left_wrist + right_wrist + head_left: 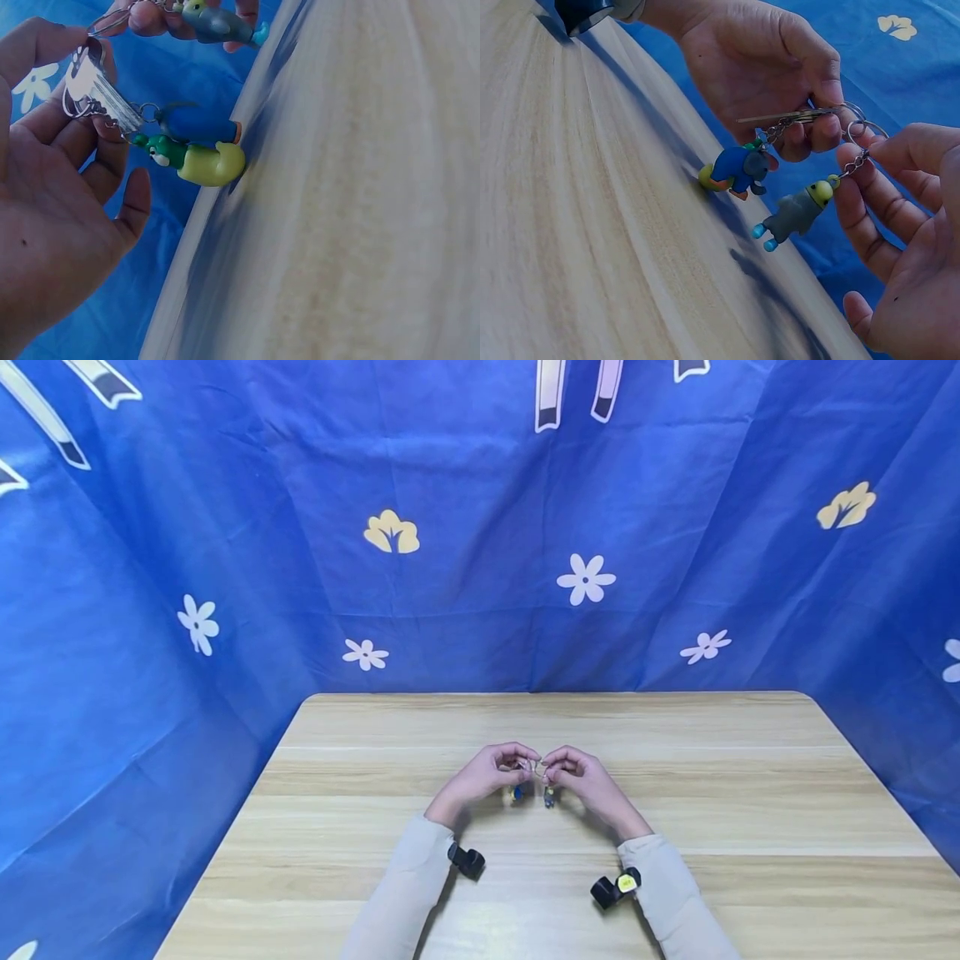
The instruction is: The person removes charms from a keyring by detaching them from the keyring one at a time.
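Observation:
Above the table, my left hand point(489, 777) pinches a metal key ring carrying a silver key point(105, 94). From that bunch hang a blue elephant charm point(737, 169) with orange feet and a green-and-yellow figure charm point(206, 161). Close on its right, my right hand point(588, 783) pinches a split ring point(868, 133) between thumb and fingers. On this ring's short chain dangles a grey figure charm point(795, 212) with a yellow head and light-blue feet. The two rings meet or overlap between the fingertips; whether they are linked I cannot tell.
A light wood-grain table point(360, 852) lies under both hands. Blue cloth point(465, 468) with flower prints hangs behind it and at both sides. Each wrist wears a black camera, the left one point(468, 862) and the right one point(611, 890).

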Motion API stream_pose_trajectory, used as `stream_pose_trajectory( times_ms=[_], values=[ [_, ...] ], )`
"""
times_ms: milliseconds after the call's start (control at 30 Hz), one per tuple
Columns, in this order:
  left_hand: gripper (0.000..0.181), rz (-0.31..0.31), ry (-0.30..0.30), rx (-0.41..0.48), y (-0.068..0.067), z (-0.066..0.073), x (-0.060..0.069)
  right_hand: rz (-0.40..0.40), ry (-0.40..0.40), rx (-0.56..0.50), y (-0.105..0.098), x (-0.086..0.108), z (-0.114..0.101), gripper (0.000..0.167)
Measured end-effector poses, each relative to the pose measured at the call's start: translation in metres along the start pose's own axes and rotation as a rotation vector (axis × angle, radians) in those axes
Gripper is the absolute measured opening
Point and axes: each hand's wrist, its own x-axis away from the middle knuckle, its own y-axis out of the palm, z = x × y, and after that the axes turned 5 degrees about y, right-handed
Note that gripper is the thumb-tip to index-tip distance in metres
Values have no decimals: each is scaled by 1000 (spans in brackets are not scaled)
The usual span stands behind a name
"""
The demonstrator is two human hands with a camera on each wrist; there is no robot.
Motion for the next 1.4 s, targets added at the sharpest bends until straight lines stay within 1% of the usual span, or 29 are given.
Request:
stream_pose_trajectory(
  times_ms=[267, 400, 500, 633, 800, 933, 1100, 1400],
  values=[
    [35, -16, -17, 21, -3, 1, 1, 7, 19, 5, 1, 1, 0, 29],
    [35, -11, -20, 3, -4, 2, 1, 14, 21, 3, 0, 1, -1, 29],
    [34, -13, -15, 6, -4, 4, 1, 16, 19, 3, -1, 0, -3, 27],
    [32, -20, 0, 34, -4, 5, 1, 13, 10, 0, -2, 0, -3, 26],
    [27, -20, 9, 51, -3, 6, 1, -8, -14, -8, 0, 0, -4, 28],
    [22, -8, 8, 33, -2, 7, 1, -20, -26, -12, 3, 1, -5, 28],
    [22, 9, 16, 9, -2, 8, 2, -12, -26, -2, 4, 2, -6, 27],
    [25, -15, 25, 104, -1, 8, 3, -17, -18, -3, 4, 2, -6, 28]
  ],
)
